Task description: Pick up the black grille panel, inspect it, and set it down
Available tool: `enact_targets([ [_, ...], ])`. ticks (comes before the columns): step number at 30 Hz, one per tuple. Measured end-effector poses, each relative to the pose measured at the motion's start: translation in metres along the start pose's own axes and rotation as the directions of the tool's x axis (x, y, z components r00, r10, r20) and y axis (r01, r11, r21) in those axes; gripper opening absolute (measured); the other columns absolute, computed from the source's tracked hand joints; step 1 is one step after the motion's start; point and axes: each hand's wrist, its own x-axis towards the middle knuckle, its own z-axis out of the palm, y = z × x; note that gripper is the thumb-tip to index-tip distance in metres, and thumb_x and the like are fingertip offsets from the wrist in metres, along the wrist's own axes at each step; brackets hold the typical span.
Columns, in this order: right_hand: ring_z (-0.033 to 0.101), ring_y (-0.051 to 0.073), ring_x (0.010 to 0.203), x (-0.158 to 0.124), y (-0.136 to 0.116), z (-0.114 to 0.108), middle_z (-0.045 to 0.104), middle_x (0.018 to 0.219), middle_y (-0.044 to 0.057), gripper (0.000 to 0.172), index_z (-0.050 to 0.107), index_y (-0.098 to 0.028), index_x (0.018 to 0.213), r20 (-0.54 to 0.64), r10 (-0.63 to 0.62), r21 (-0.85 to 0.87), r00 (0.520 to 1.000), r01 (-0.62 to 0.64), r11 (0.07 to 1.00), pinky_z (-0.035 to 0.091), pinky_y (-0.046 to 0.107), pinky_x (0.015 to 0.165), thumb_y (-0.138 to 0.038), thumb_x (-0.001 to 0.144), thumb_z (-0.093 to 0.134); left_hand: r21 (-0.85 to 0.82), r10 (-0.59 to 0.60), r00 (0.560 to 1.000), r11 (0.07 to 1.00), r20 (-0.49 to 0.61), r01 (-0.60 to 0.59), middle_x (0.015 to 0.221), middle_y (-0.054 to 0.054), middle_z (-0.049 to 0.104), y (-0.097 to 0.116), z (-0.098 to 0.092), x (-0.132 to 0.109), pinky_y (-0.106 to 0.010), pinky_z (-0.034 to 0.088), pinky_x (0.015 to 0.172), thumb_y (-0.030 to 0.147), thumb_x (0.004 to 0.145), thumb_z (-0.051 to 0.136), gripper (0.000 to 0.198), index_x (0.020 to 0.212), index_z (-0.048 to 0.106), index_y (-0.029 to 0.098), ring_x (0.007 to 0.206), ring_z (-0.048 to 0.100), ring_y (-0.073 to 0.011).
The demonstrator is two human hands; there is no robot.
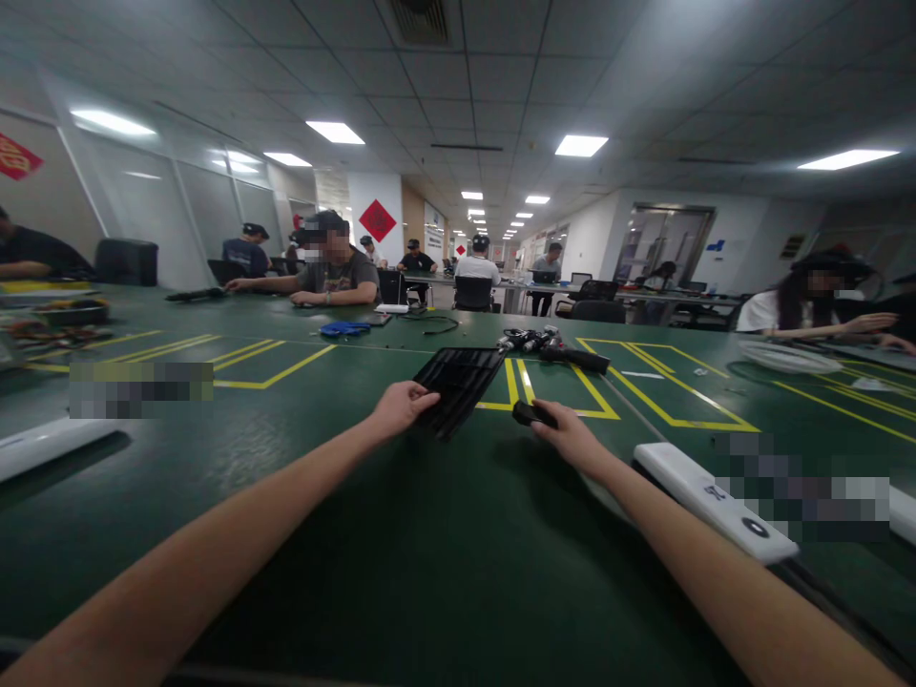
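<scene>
My left hand [402, 408] pinches the left edge of a flat black ribbed panel [462, 382], tilted up over the green table. Between the fingers of my right hand [569, 434] is a small dark block-shaped piece [533, 413], whose kind I cannot make out. The two held things are apart from each other. Just beyond them lies a tangle of dark cables and connectors [533, 339], with a black handle-like part [578, 359] at its right end.
Yellow tape lines [673, 420] mark the green table [401, 544]. A white device [716, 501] lies at right, another white bar [61, 447] at left. Farther back are a blue object [344, 329] and a white coil [787, 357]. Several people sit around the tables.
</scene>
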Motion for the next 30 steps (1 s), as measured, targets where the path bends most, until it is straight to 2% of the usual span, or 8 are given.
enact_targets([
  [3, 0.046, 0.020, 0.113, -0.009, -0.016, 0.007, 0.053, 0.122, 0.008, 0.045, 0.046, -0.017, 0.125, 0.016, -0.101, 0.190, 0.995, 0.096, 0.977, 0.035, 0.036, 0.096, -0.029, 0.081, 0.046, -0.307, 0.097, 0.995, 0.948, 0.032, -0.083, 0.066, -0.002, 0.057, 0.029, 0.032, -0.024, -0.026, 0.040, 0.058, 0.045, 0.068, 0.056, 0.035, 0.082, 0.060, 0.013, 0.062, 0.053, -0.0150],
  [6, 0.047, 0.021, 0.112, -0.014, -0.017, 0.014, 0.054, 0.120, 0.008, 0.041, 0.049, -0.017, 0.120, 0.016, -0.222, 0.275, 0.975, 0.209, 0.938, 0.035, 0.037, 0.097, -0.028, 0.080, 0.048, -0.419, 0.189, 0.978, 0.898, 0.093, -0.134, 0.065, 0.001, 0.053, 0.042, 0.050, -0.041, -0.025, 0.039, 0.057, 0.045, 0.068, 0.056, 0.034, 0.082, 0.058, 0.014, 0.060, 0.049, -0.0128],
  [13, 0.041, 0.024, 0.121, -0.016, -0.006, 0.024, 0.055, 0.123, 0.005, 0.040, 0.053, -0.023, 0.120, 0.088, -0.300, 0.219, 0.950, 0.276, 0.936, 0.030, 0.043, 0.103, -0.035, 0.082, 0.045, -0.407, 0.305, 0.935, 0.889, 0.180, -0.211, 0.066, 0.004, 0.040, 0.028, 0.064, -0.042, -0.022, 0.035, 0.055, 0.037, 0.064, 0.062, 0.035, 0.089, 0.055, 0.014, 0.059, 0.039, -0.0092],
  [16, 0.045, 0.023, 0.117, -0.017, -0.003, 0.026, 0.058, 0.119, 0.003, 0.039, 0.055, -0.027, 0.117, 0.070, -0.399, 0.327, 0.914, 0.356, 0.875, 0.032, 0.043, 0.103, -0.041, 0.082, 0.046, -0.375, 0.299, 0.927, 0.905, 0.225, -0.200, 0.068, 0.004, 0.040, 0.025, 0.065, -0.042, -0.022, 0.034, 0.054, 0.038, 0.061, 0.064, 0.041, 0.093, 0.055, 0.013, 0.058, 0.038, -0.0088],
  [19, 0.047, 0.022, 0.116, -0.016, 0.000, 0.034, 0.059, 0.116, 0.003, 0.036, 0.057, -0.026, 0.113, 0.034, -0.469, 0.404, 0.883, 0.417, 0.815, 0.032, 0.043, 0.103, -0.041, 0.080, 0.050, -0.407, 0.262, 0.930, 0.903, 0.260, -0.141, 0.069, 0.004, 0.042, 0.025, 0.062, -0.044, -0.022, 0.034, 0.055, 0.037, 0.063, 0.063, 0.043, 0.096, 0.055, 0.012, 0.059, 0.039, -0.0085],
  [21, 0.048, 0.023, 0.114, -0.014, 0.001, 0.041, 0.060, 0.114, 0.005, 0.034, 0.059, -0.024, 0.110, 0.011, -0.459, 0.425, 0.888, 0.411, 0.807, 0.032, 0.045, 0.102, -0.038, 0.080, 0.051, -0.457, 0.241, 0.937, 0.883, 0.252, -0.104, 0.069, 0.004, 0.043, 0.025, 0.060, -0.046, -0.023, 0.036, 0.058, 0.036, 0.064, 0.063, 0.041, 0.096, 0.056, 0.011, 0.060, 0.041, -0.0088],
  [24, 0.049, 0.026, 0.111, -0.011, 0.003, 0.047, 0.060, 0.111, 0.007, 0.035, 0.059, -0.021, 0.109, 0.000, -0.385, 0.472, 0.923, 0.340, 0.813, 0.035, 0.049, 0.099, -0.034, 0.076, 0.057, -0.547, 0.228, 0.949, 0.834, 0.219, -0.074, 0.071, 0.002, 0.049, 0.022, 0.059, -0.045, -0.025, 0.039, 0.062, 0.036, 0.066, 0.063, 0.039, 0.096, 0.055, 0.012, 0.066, 0.047, -0.0113],
  [30, 0.049, 0.026, 0.110, -0.007, 0.014, 0.044, 0.057, 0.115, 0.007, 0.039, 0.055, -0.020, 0.112, 0.023, -0.314, 0.524, 0.949, 0.256, 0.812, 0.039, 0.048, 0.095, -0.031, 0.075, 0.059, -0.610, 0.261, 0.932, 0.790, 0.252, -0.056, 0.085, -0.004, 0.059, 0.023, 0.063, -0.044, -0.030, 0.043, 0.073, 0.035, 0.067, 0.064, 0.038, 0.095, 0.053, 0.012, 0.080, 0.055, -0.0175],
])
